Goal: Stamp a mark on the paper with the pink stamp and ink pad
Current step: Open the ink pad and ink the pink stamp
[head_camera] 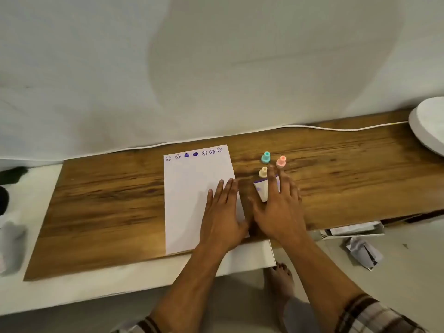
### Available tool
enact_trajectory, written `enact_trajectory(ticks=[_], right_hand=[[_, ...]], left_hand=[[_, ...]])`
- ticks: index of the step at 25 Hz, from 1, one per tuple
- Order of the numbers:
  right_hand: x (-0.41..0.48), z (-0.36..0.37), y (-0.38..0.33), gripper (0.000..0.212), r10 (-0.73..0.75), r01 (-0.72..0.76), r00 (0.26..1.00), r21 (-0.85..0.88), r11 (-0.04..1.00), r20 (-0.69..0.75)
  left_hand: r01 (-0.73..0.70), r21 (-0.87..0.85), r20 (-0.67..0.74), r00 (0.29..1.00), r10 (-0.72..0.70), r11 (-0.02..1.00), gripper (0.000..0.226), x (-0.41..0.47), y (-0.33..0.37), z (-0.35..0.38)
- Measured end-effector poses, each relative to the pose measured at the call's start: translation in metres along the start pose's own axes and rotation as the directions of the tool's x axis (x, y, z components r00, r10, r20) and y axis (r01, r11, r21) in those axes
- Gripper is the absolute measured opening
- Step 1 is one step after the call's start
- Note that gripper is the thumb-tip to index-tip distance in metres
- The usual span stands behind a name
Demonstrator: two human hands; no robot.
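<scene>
**Two hands at the paper, pink stamp standing free**

A white paper lies on the wooden counter, with a row of purple marks along its far edge — smiling faces and two hearts. The left hand lies flat on the right part of the paper, palm down, its fingers straight and close together, holding nothing.

The right hand is just beside it, over the ink pad, a small white box with a purple edge that the hand partly hides. Its fingers are spread and extended forward; they pinch nothing. If the palm touches the ink pad, I cannot tell.

The pink stamp stands upright on the counter, just beyond the tip of the right hand's fingers. Near it stand two other stamps — a teal stamp further back and a yellow stamp next to the ink pad.
</scene>
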State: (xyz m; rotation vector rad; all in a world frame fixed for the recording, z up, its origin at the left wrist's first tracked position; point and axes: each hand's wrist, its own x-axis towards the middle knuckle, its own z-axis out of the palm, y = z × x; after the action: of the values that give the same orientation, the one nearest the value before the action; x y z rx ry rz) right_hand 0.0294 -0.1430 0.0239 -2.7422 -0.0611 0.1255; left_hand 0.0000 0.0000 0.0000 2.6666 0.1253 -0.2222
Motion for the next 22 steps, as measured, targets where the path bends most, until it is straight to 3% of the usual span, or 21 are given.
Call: enact_trajectory(ticks=[6, 11, 22], right_hand=[[0.014, 0.008, 0.012, 0.096, 0.114, -0.115, 0.993, 0.044, 0.992, 0.031], [0.023, 0.011, 0.015, 0.1, 0.18, -0.181, 0.984, 0.056, 0.982, 0.02], [0.025, 0.006, 0.014, 0.104, 0.186, -0.185, 0.982, 0.137, 0.973, 0.001]], left_hand=[[-0.034, -0.04, 0.041, 0.999, 0.036, 0.999, 0.094, 0.015, 0.005, 0.013], [-0.051, -0.117, -0.005, 0.999, 0.051, 0.992, 0.082, 0.027, 0.014, 0.014], [-0.022, -0.188, -0.091, 0.996, 0.005, 0.982, 0.068, 0.041, 0.018, 0.018]])
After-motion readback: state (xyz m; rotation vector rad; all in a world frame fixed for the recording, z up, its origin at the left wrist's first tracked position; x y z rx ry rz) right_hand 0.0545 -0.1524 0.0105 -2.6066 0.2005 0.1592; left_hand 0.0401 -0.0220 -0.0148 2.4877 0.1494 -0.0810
